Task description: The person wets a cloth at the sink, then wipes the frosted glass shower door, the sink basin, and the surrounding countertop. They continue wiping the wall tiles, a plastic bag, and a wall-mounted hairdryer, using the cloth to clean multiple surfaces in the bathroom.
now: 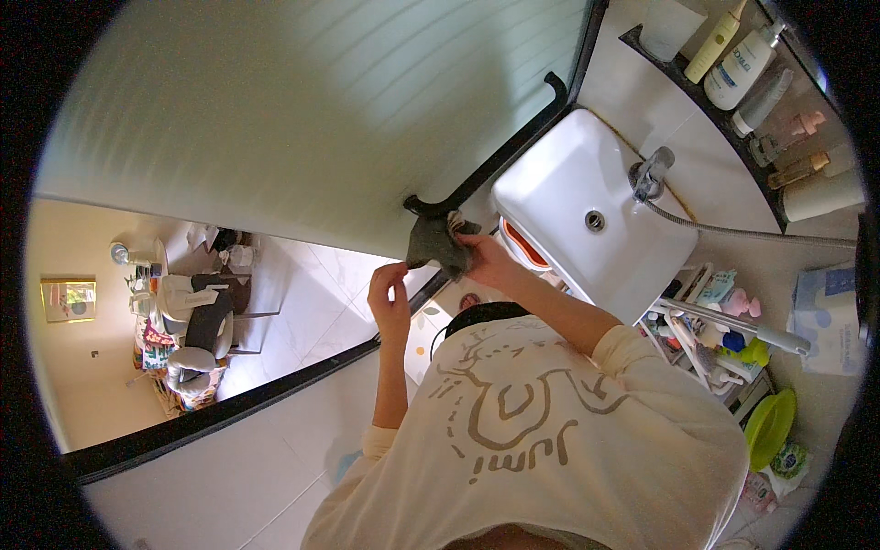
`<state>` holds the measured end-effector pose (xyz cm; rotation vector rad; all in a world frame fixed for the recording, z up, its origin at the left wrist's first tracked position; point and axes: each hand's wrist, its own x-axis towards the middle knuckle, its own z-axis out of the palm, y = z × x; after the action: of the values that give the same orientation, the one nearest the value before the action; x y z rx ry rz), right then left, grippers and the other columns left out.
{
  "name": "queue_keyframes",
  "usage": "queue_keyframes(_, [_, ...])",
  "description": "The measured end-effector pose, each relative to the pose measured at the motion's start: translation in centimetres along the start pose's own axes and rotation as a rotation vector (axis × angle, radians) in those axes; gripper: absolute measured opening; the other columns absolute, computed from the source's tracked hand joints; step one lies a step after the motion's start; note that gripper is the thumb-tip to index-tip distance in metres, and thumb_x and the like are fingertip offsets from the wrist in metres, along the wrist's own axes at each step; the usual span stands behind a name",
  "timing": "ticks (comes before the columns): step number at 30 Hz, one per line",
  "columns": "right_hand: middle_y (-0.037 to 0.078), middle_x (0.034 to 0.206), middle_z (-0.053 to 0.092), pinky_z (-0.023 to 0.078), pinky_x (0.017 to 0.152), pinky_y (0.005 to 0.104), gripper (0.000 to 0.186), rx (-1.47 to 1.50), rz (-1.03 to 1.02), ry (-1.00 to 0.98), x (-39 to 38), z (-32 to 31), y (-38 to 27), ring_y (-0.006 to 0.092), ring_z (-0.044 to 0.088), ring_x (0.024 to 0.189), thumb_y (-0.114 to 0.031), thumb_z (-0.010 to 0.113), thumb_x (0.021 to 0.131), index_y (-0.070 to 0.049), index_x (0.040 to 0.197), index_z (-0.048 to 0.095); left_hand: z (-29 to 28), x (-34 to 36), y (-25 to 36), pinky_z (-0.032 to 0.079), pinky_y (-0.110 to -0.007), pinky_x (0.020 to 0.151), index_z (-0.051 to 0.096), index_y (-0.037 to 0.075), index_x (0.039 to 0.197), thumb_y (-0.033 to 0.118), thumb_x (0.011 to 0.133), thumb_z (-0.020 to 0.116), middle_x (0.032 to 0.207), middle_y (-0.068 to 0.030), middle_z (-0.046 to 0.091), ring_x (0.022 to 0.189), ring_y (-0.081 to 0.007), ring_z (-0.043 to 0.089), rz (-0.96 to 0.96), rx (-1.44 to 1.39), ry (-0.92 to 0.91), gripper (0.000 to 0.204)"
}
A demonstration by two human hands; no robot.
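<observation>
A dark grey cloth (433, 242) hangs bunched just below the lower end of a black door handle (502, 161). My right hand (492, 263) is closed on the cloth's right side, its fingers partly hidden in the folds. My left hand (391, 297) pinches the lower left corner of the cloth between thumb and fingertips. Between the two hands the cloth is spread a little. Whether the cloth touches the handle is hard to make out.
A white sink (559, 174) with a chrome faucet (652, 172) stands to the right. Bottles line a dark corner shelf (733, 137). A frosted glass door (302, 119) fills the upper left. A crowded rack (706, 339) and a green basin (768, 429) sit lower right.
</observation>
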<state>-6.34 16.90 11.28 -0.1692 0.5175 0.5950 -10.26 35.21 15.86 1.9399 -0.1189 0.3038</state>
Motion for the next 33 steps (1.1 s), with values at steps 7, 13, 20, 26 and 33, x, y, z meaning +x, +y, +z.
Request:
queue_keyframes(7, [0.016, 0.095, 0.055, 0.048, 0.074, 0.0398, 0.023, 0.152, -0.092, -0.031, 1.1, 0.8, -1.4, 0.0277, 0.055, 0.085, -0.01, 0.046, 0.08, 0.001, 0.101, 0.047, -1.1, -1.7, -1.6, 0.045, -0.023, 0.067, 0.057, -0.001, 0.088, -0.011, 0.078, 0.043, 0.087, -0.0074, 0.055, 0.078, -0.0134, 0.055, -0.077, -0.097, 0.039, 0.021])
queue_keyframes(13, [0.015, 0.084, 0.057, 0.051, 0.07, 0.0402, 0.025, 0.09, -0.04, 0.011, -3.7, -0.2, -1.0, 0.0281, 0.057, 0.076, -0.011, 0.054, 0.071, 0.0, 0.093, 0.049, -0.3, -1.9, -2.1, 0.046, -0.024, 0.072, 0.057, -0.001, 0.09, -0.008, 0.082, 0.043, 0.087, -0.0064, 0.055, 0.077, -0.013, 0.055, -0.096, -0.205, -0.05, 0.017])
queue_keyframes(20, [0.016, 0.096, 0.059, 0.048, 0.083, 0.0381, 0.036, -0.135, -0.673, 0.219, -9.3, -0.2, -8.6, 0.0286, 0.059, 0.087, -0.005, 0.056, 0.071, 0.002, 0.105, 0.049, -0.4, -1.4, -2.0, 0.046, -0.025, 0.072, 0.057, -0.002, 0.09, -0.006, 0.082, 0.045, 0.085, -0.0064, 0.056, 0.077, -0.0133, 0.056, -0.092, -0.214, -0.091, 0.015])
queue_keyframes(26, [0.007, 0.081, 0.06, 0.047, 0.067, 0.0284, 0.028, -0.952, -1.085, 0.54, -8.2, -0.4, -12.9, 0.0159, 0.056, 0.072, -0.004, 0.062, 0.068, 0.002, 0.094, 0.054, -0.4, -1.3, -2.4, 0.047, -0.025, 0.071, 0.057, -0.002, 0.089, -0.007, 0.082, 0.043, 0.085, -0.0074, 0.056, 0.075, -0.0145, 0.057, -0.102, -0.2, -0.097, 0.016])
queue_keyframes(33, [0.015, 0.083, 0.063, 0.049, 0.07, 0.0374, 0.025, -1.931, -0.899, 0.655, 1.2, -3.1, -12.0, 0.0258, 0.061, 0.076, -0.015, 0.064, 0.069, -0.007, 0.092, 0.062, -1.2, -1.8, -2.9, 0.047, -0.025, 0.07, 0.057, -0.002, 0.088, -0.008, 0.081, 0.043, 0.084, -0.0071, 0.056, 0.075, -0.0138, 0.057, -0.105, -0.201, -0.077, 0.016])
